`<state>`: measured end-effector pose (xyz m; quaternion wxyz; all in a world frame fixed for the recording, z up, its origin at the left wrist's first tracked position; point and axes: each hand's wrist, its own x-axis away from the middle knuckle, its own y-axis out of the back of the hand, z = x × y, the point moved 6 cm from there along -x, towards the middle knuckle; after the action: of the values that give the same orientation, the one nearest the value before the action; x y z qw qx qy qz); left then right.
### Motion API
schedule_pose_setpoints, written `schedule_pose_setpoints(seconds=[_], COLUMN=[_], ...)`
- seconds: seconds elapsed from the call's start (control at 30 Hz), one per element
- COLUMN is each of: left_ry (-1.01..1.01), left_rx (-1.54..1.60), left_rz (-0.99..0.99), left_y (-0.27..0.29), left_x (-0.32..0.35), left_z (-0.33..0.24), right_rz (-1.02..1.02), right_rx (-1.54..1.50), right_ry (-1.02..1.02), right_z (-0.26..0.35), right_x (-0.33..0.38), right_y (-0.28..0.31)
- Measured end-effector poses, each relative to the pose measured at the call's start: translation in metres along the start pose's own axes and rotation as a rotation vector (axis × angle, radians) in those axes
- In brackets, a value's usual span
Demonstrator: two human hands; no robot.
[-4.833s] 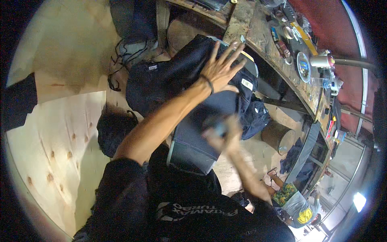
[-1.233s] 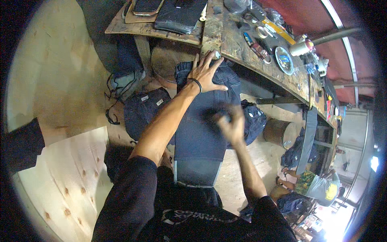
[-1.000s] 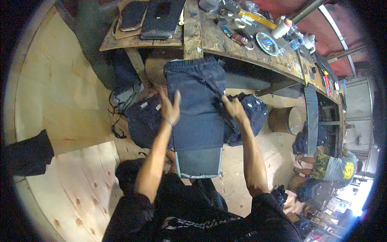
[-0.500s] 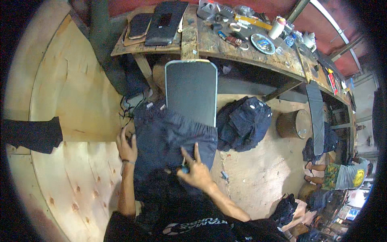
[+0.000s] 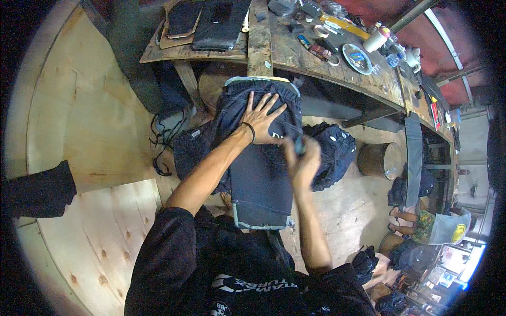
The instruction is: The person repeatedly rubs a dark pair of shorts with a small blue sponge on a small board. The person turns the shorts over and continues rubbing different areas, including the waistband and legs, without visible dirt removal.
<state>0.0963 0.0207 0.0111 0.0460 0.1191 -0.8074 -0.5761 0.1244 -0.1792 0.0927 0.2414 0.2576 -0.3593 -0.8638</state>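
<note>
A dark navy garment with a gathered waistband [image 5: 232, 105] is drawn over the far end of a narrow dark board [image 5: 261, 184] with pale edges. My left hand [image 5: 259, 118] lies flat on the cloth, fingers spread, beside a small white print. Just right of that print, my right hand [image 5: 304, 163] is closed around a small teal object [image 5: 299, 144]. Motion blur hides what kind of object it is. More dark cloth [image 5: 192, 150] hangs at the board's left side.
A dark garment pile [image 5: 337, 150] lies right of the board, near a round brown stool [image 5: 379, 160]. Beyond stands a wooden workbench [image 5: 295, 60] bearing a dish [image 5: 357, 58], tape and a thread cone [image 5: 377, 39]. Plywood [image 5: 100, 231] is at left; another person [image 5: 448, 229] is far right.
The garment has gone from my lap onto the board's far end. My left hand has moved from its left edge to flat on top. My right hand has moved forward and right, beside the print.
</note>
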Motion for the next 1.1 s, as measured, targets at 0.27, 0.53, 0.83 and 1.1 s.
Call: schedule_pose_setpoints(seconds=[0.27,0.53,0.83,1.1], left_ry=[-0.094,-0.034,0.022,0.065], left_rx=[0.032,0.025,-0.041,-0.041], left_rz=[-0.176,-0.041,-0.075,-0.101], left_y=[0.011,0.004,0.005,0.005], left_x=[-0.059,-0.071,-0.067,-0.065], left_z=[0.019,0.025,0.025,0.022], right_rz=[0.449,0.58,0.809,0.864], right_rx=[0.023,-0.021,0.03,0.095], right_ry=[0.229,0.322,0.415,0.501], right_z=[0.042,0.064,0.037,0.01], right_x=[0.033,0.049,0.099,0.119], right_y=[-0.065,-0.095,-0.077,-0.064])
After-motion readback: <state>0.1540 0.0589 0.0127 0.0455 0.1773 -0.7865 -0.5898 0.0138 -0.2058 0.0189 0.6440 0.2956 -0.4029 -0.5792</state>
